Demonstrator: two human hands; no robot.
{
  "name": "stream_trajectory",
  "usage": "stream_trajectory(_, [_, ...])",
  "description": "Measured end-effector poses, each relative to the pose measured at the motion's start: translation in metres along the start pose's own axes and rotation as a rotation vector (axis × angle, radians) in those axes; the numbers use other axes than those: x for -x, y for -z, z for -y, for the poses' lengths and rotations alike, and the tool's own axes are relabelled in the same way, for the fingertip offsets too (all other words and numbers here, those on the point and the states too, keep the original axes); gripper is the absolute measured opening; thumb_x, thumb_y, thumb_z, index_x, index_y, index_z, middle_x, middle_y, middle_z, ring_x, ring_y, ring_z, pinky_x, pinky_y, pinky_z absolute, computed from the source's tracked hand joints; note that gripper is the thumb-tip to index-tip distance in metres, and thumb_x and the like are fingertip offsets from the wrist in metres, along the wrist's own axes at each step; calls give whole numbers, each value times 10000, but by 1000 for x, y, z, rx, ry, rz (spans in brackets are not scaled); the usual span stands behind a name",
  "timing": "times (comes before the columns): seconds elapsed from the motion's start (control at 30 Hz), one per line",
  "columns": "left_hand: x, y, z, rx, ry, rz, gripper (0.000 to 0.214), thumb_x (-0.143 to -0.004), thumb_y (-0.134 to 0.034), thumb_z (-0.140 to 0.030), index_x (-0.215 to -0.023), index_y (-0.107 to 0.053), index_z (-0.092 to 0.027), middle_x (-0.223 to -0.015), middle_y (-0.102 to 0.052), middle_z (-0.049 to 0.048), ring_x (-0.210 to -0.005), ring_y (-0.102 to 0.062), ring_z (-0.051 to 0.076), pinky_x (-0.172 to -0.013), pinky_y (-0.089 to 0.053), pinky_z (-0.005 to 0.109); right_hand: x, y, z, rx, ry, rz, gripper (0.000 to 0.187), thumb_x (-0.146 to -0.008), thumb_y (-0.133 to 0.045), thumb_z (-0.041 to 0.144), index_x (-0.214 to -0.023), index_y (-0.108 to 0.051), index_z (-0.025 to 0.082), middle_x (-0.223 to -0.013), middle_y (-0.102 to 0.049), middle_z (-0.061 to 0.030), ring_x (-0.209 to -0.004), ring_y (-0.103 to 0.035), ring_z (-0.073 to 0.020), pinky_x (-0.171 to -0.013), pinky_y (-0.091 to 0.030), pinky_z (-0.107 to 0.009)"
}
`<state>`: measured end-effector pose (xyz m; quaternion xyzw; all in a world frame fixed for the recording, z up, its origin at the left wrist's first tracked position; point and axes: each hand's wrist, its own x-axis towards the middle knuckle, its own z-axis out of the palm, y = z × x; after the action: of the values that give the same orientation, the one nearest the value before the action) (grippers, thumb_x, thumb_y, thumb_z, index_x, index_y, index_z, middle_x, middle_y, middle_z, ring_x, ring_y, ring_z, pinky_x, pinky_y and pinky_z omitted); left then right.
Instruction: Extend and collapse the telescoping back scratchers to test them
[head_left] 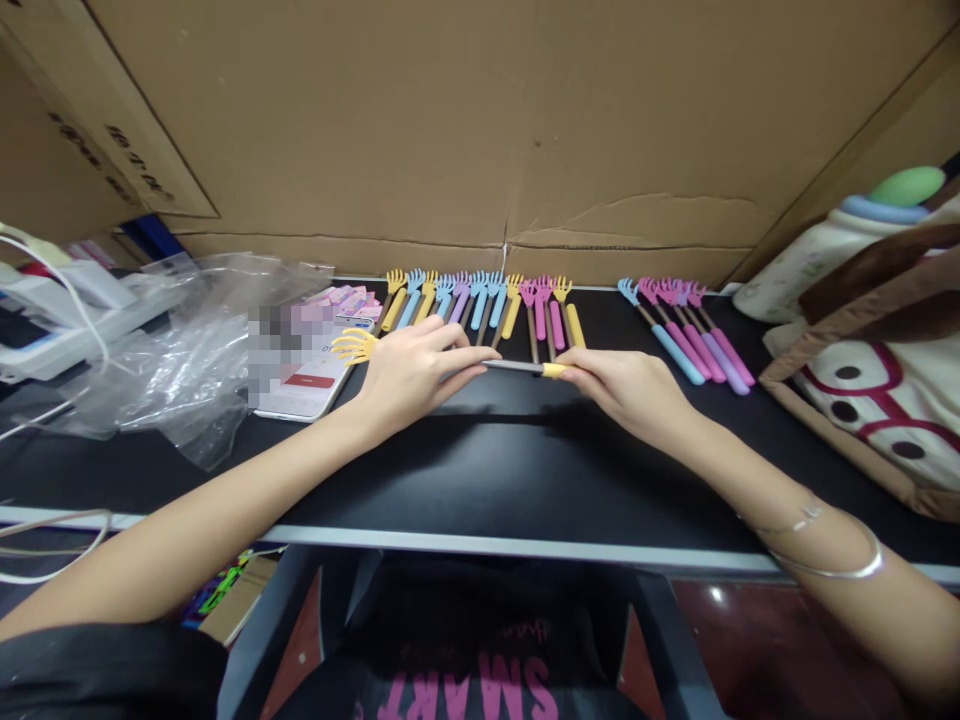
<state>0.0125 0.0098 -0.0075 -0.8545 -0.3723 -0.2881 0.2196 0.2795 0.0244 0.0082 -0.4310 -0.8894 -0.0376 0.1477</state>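
Observation:
A yellow back scratcher (517, 366) is held level between my two hands above the black table. My left hand (416, 370) is closed around its clawed end, and the yellow claw sticks out to the left. My right hand (626, 385) pinches the yellow handle, which it mostly hides. Bare metal rod shows between the hands. Behind them lies a row of back scratchers (457, 300) in yellow, blue, purple and pink. To the right sits a smaller group of back scratchers (694, 335) with blue, pink and purple handles.
Clear plastic bags (202, 370) lie at the left, beside a phone (307, 385) and pink packets (349, 300). A white power strip (75, 320) with cables is farther left. At the right stand a cloth bag (892, 400) and a white bottle (802, 260). Cardboard (480, 130) walls the back.

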Motion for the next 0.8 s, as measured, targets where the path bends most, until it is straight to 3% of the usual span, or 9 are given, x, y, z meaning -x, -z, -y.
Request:
stream_trajectory(0.17, [0, 0, -2, -17, -8, 5, 255, -943, -476, -352, -1049, -691, -264, -796, -653, 13, -723, -526, 146, -578, -339, 258, -1, 1, 1, -8, -27, 70, 351, -951, -320, 402, -963, -634, 246, -745, -677, 7, -641, -618, -128, -530, -319, -214])
stream_trajectory(0.37, [0, 0, -7, -28, 38, 98, 259, -949, -447, -358, -990, -675, -243, -778, -670, -4, -779, -576, 156, -552, -326, 262, 0, 0, 1, -14, -29, -3, 286, -930, -378, 410, -946, -612, 246, -696, -664, 24, -571, -593, -114, -508, -305, -210])
stream_trajectory(0.53, [1, 0, -4, -11, 102, 155, 291, -960, -417, -395, -1013, -671, -264, -785, -687, 1, -733, -597, 141, -522, -313, 240, 2, -1, 1, 59, -6, -153, 254, -858, -508, 469, -916, -578, 232, -604, -616, 38, -493, -545, -104, -474, -283, -204])
stream_trajectory(0.8, [3, -4, 1, 37, 132, 130, 293, -923, -480, -458, -1013, -716, -310, -727, -684, 6, -646, -597, 132, -491, -280, 244, 1, -4, -5, 46, 46, -143, 319, -881, -473, 515, -857, -590, 219, -736, -675, 8, -605, -597, -113, -503, -316, -209])
